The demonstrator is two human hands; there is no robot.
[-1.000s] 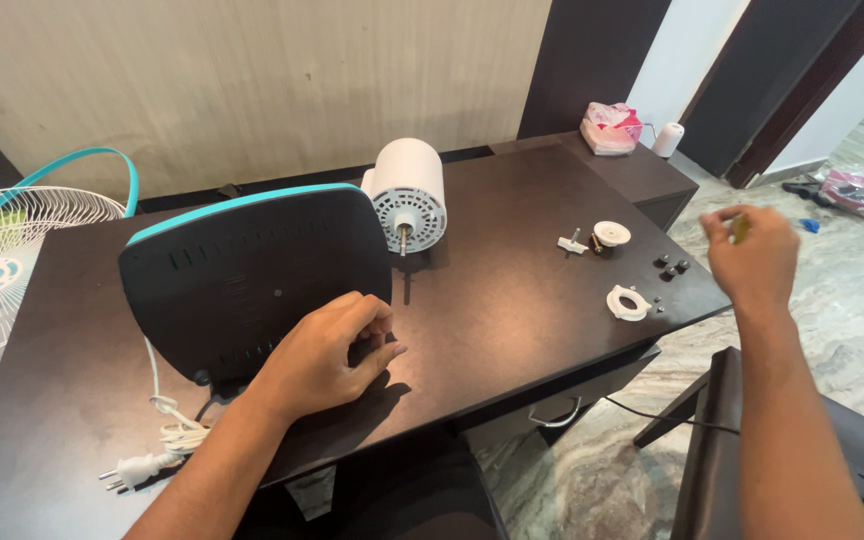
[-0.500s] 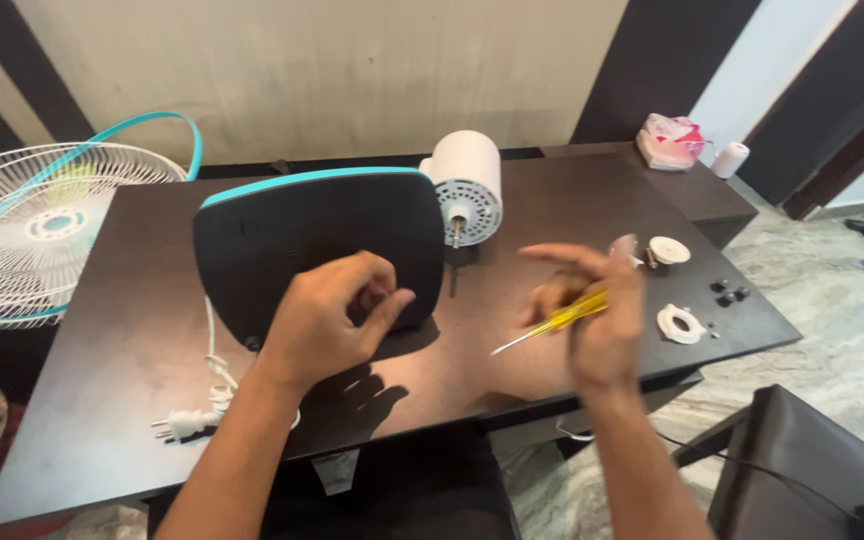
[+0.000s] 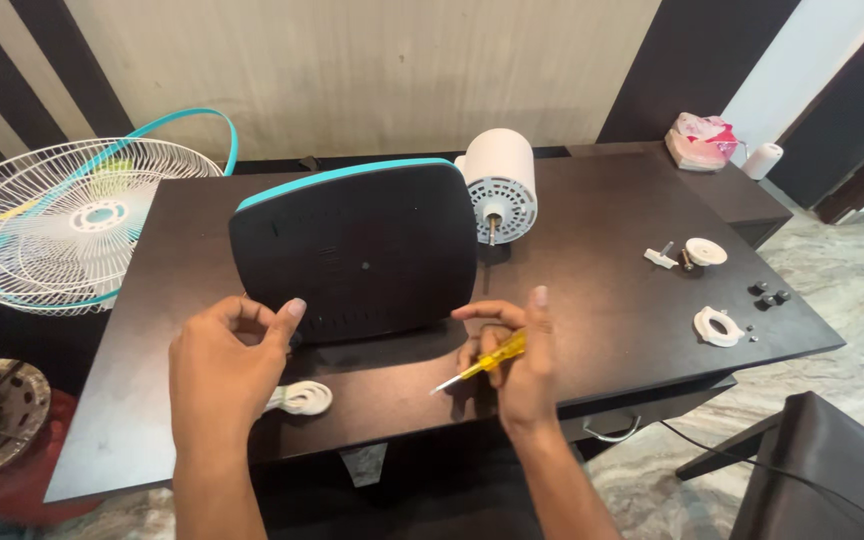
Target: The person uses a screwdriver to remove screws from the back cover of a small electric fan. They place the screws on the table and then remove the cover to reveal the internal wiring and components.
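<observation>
Yellow screwdriver (image 3: pixel 482 362) gripped in closed right hand (image 3: pixel 517 365), left hand (image 3: pixel 220 370) half-open, nothing held, positioned at lower edge of black fan base (image 3: pixel 352 250), coiled white cord (image 3: pixel 300 398) beside it.

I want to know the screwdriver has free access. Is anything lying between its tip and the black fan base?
Nothing visible does. The right hand holds the yellow screwdriver just in front of the black fan base, with only bare table between tip and base. The coiled white cord lies off to the left, beside the left hand.
</observation>
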